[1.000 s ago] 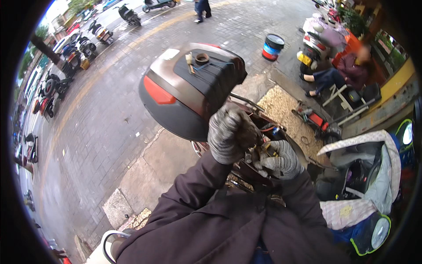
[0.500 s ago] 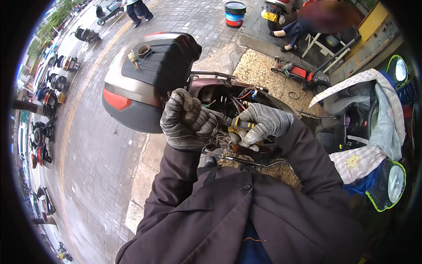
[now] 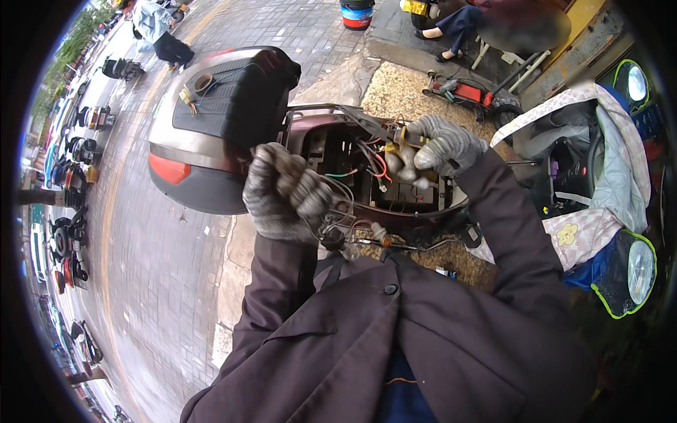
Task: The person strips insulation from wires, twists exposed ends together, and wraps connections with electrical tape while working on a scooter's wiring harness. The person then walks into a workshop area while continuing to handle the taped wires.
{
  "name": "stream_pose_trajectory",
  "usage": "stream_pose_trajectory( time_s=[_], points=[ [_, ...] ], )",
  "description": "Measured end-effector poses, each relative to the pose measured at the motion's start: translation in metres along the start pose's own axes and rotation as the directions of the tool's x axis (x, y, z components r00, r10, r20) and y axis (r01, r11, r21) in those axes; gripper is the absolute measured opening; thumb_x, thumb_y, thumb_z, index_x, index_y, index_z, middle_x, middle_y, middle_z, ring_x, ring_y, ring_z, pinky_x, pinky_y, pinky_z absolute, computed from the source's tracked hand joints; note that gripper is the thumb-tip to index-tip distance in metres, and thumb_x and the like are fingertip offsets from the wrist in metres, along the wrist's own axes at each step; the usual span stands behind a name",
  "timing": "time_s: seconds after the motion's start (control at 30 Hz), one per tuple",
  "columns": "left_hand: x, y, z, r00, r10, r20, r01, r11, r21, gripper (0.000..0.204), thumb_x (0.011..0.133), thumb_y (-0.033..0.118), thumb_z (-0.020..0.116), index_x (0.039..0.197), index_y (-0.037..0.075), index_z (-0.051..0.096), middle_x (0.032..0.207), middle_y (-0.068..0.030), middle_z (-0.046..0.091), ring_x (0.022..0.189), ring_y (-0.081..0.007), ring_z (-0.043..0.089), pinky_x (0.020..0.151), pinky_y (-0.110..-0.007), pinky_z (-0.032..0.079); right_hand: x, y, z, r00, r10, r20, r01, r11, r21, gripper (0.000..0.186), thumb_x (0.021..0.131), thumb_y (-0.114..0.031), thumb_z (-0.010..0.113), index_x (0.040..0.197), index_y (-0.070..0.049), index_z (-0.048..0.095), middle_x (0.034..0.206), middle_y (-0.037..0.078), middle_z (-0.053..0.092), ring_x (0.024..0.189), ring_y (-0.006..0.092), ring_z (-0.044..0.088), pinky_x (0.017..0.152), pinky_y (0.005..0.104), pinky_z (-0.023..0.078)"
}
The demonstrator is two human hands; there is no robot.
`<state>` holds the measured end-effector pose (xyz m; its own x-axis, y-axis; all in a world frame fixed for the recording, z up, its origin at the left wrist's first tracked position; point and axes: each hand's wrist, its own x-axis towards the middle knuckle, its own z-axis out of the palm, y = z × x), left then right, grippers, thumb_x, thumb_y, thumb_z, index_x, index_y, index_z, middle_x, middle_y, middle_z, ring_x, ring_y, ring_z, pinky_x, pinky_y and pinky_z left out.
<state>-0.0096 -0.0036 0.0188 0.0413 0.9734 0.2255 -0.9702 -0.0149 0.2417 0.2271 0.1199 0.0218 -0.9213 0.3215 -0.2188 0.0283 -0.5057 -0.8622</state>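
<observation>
My left hand (image 3: 285, 189), in a grey knit glove, is closed on thin wires (image 3: 342, 204) that trail below it, left of the open scooter body (image 3: 324, 134). My right hand (image 3: 444, 148), gloved alike, grips yellow-and-black pliers (image 3: 397, 134) over that opening. Inside lie red, black and green wires (image 3: 374, 162) and dark compartments. Behind my left hand, the top box (image 3: 218, 134) carries a small round ring (image 3: 204, 83) and a pale connector (image 3: 189, 99) on its lid. A small connector with wire (image 3: 381, 233) hangs near the body's lower edge.
A red floor jack (image 3: 465, 92) lies beyond the scooter. A scooter with a quilted cover (image 3: 620, 141) stands at right. A seated person's legs (image 3: 458, 35) show behind; a walking person (image 3: 155, 32) is at upper left. A bucket (image 3: 357, 14) and parked scooters (image 3: 84, 148) line the paving.
My hands have moved farther apart, the right rising rightward with the pliers, uncovering more of the wiring. My view has shifted, with the top box appearing farther left and the walking person more visible.
</observation>
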Motion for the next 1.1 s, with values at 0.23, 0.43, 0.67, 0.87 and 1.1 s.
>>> stream_pose_trajectory(
  time_s=[0.23, 0.43, 0.67, 0.87, 1.1],
  points=[
    [0.025, 0.018, -0.016, 0.996, 0.048, 0.079, -0.039, 0.994, -0.106, 0.029, 0.102, 0.029, 0.043, 0.085, 0.007, 0.051, 0.053, 0.0056, 0.032, 0.039, -0.006, 0.025, 0.035, -0.022, 0.026, 0.01, 0.037, 0.016, 0.935, -0.276, -0.224, 0.239, 0.955, -0.177, 0.029, 0.071, -0.018, 0.079, 0.091, 0.0, 0.07, 0.114, 0.016, 0.06, 0.1, 0.0237, 0.062, 0.084, 0.0373, 0.053],
    [0.032, 0.025, -0.013, 0.994, 0.076, 0.073, -0.066, 0.988, -0.139, 0.028, 0.1, 0.027, 0.044, 0.089, 0.003, 0.055, 0.052, 0.0058, 0.031, 0.041, -0.0062, 0.027, 0.038, -0.022, 0.03, 0.024, 0.052, 0.032, 0.886, -0.335, -0.321, 0.258, 0.93, -0.262, 0.044, 0.074, -0.011, 0.073, 0.116, -0.001, 0.061, 0.094, 0.002, 0.066, 0.09, 0.0104, 0.06, 0.083, 0.0281, 0.05],
    [0.037, 0.024, -0.004, 0.995, 0.058, 0.077, -0.047, 0.989, -0.14, 0.029, 0.1, 0.026, 0.044, 0.089, 0.003, 0.056, 0.052, 0.0063, 0.034, 0.041, -0.0062, 0.03, 0.039, -0.022, 0.031, 0.043, 0.068, 0.046, 0.819, -0.478, -0.316, 0.305, 0.831, -0.466, 0.045, 0.077, -0.011, 0.072, 0.12, -0.003, 0.059, 0.097, 0.003, 0.064, 0.089, 0.0095, 0.06, 0.08, 0.0256, 0.051],
    [0.031, 0.018, 0.007, 0.985, 0.048, -0.164, -0.043, 0.998, 0.035, 0.024, 0.095, 0.034, 0.055, 0.086, 0.013, 0.061, 0.052, 0.0058, 0.037, 0.042, -0.01, 0.032, 0.04, -0.027, 0.028, 0.051, 0.066, 0.056, 0.792, -0.482, -0.375, 0.354, 0.863, -0.361, 0.041, 0.08, -0.008, 0.07, 0.12, -0.002, 0.058, 0.1, 0.002, 0.064, 0.084, 0.0064, 0.058, 0.076, 0.0234, 0.051],
    [0.029, 0.003, -0.011, 0.936, 0.179, -0.305, -0.084, 0.95, 0.3, 0.029, 0.095, 0.036, 0.056, 0.089, 0.007, 0.055, 0.059, 0.0011, 0.046, 0.045, -0.011, 0.04, 0.043, -0.03, 0.036, 0.042, 0.081, 0.039, 0.733, -0.497, -0.464, 0.324, 0.855, -0.404, 0.04, 0.079, -0.004, 0.069, 0.118, -0.003, 0.059, 0.095, 0.0, 0.064, 0.081, 0.0054, 0.057, 0.073, 0.0219, 0.05]
  ],
)
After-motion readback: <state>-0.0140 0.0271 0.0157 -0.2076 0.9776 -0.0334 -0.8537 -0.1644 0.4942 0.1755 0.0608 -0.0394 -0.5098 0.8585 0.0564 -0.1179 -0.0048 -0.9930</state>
